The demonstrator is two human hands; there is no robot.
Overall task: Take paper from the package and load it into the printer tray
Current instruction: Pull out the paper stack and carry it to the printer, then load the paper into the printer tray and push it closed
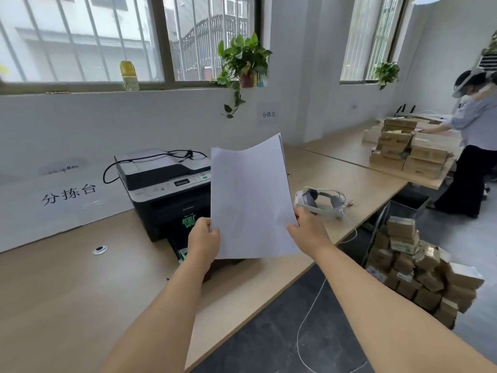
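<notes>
A thin sheaf of smooth white paper is held upright in the air, in front of a boxy black-and-grey plastic printer, its top corners fanning slightly. The left hand pinches the sheaf's lower left edge, fingers closed on it; the right hand grips the lower right edge, thumb over the front. Below the sheets, the printer's black paper tray stands pulled out onto the pale matte wooden desk. A white curved plastic headset lies on the desk, just beside the right hand.
</notes>
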